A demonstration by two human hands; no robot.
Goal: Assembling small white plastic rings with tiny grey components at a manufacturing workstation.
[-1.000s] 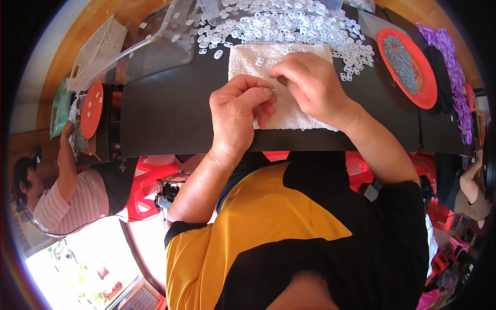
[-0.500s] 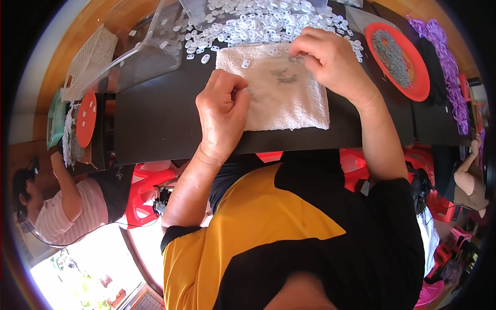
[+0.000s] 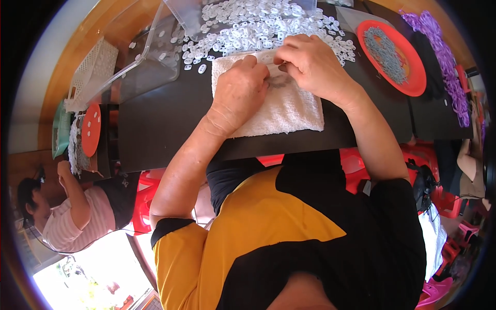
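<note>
Both hands rest on a white towel (image 3: 281, 106) spread flat on the dark counter (image 3: 155, 129), close in front of the person in the yellow and black shirt. The left hand (image 3: 240, 93) lies knuckles up on the towel's left half, its fingers curled down and together toward the middle of the cloth; whether they pinch anything there cannot be told. The right hand (image 3: 312, 64) sits at the towel's far edge, just beside the left one, with the fingertips bunched together as if on a small piece, though the piece itself is too small to make out. Between the 2 hands a greyish smudge of small items shows on the cloth. Directly beyond the towel a heap of small white plastic rings (image 3: 258, 26) spreads across the counter, some touching the towel's far edge. To the left of the heap stands a clear plastic tub (image 3: 155, 57), tilted, with a few rings in it. To the right lies a round red tray (image 3: 413, 85) holding grey metal pieces, and further right a pile of purple pieces (image 3: 444, 57). At the far left another person in a pink striped shirt (image 3: 77, 222) works by a smaller red disc (image 3: 91, 129).
</note>
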